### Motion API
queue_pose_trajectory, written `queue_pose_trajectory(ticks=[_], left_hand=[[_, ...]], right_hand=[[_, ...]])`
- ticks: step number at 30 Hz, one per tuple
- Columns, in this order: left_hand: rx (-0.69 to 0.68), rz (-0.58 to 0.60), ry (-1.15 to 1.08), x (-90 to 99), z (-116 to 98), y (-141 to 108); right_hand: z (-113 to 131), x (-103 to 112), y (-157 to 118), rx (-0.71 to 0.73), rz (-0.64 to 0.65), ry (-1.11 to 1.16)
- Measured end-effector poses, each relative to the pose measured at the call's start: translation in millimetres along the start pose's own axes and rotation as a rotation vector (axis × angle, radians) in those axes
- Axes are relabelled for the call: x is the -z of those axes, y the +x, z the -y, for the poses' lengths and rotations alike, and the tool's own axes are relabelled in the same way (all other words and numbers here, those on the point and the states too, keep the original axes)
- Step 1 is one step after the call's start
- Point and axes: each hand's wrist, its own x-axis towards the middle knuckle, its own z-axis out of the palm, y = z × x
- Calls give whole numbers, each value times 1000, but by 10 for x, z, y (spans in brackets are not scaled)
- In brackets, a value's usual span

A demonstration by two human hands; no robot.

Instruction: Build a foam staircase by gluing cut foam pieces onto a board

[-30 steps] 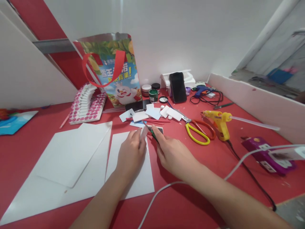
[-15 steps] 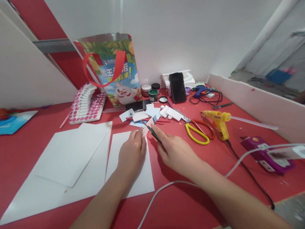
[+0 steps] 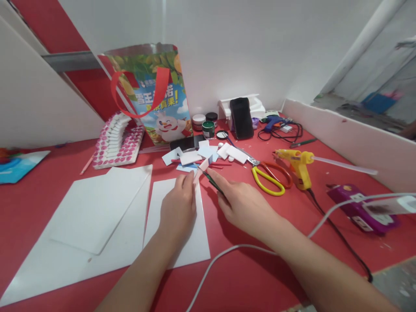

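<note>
Between thumb and fingers, my left hand (image 3: pixel 178 206) pinches a small white strip (image 3: pixel 204 164) that looks like foam board, holding it up at an angle. My right hand (image 3: pixel 242 206) is closed around a slim dark green craft knife (image 3: pixel 213 182). The knife's tip meets the strip close to my left fingertips; the exact contact is too small to make out. Under my left hand lies a white board sheet (image 3: pixel 191 247). Just beyond both hands is a loose pile of small white and pale blue board pieces (image 3: pixel 191 157), with red pencil-like sticks among them.
Larger white sheets (image 3: pixel 87 208) lie at left. Scissors with red and yellow handles (image 3: pixel 268 181), a yellow glue gun (image 3: pixel 300 167) and a purple power strip (image 3: pixel 360 210) are at right. A white cable (image 3: pixel 224 251) crosses in front. Paint jars (image 3: pixel 208 129) and a printed bag (image 3: pixel 156 99) stand behind.
My right hand and the knife have shifted slightly to the right and toward me along the strip. The left hand keeps its pinch with little movement.
</note>
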Motion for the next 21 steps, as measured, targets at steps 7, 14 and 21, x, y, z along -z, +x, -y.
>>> queue_pose_trajectory(ticks=[7, 14, 21], left_hand=[[-34, -43, -13, 32, -11, 18], [-4, 42, -290, 27, -64, 36], [-34, 95, -141, 12, -176, 34]], right_hand=[[-44, 68, -31, 9, -81, 83], [76, 151, -75, -87, 28, 97], [243, 128, -242, -185, 134, 41]])
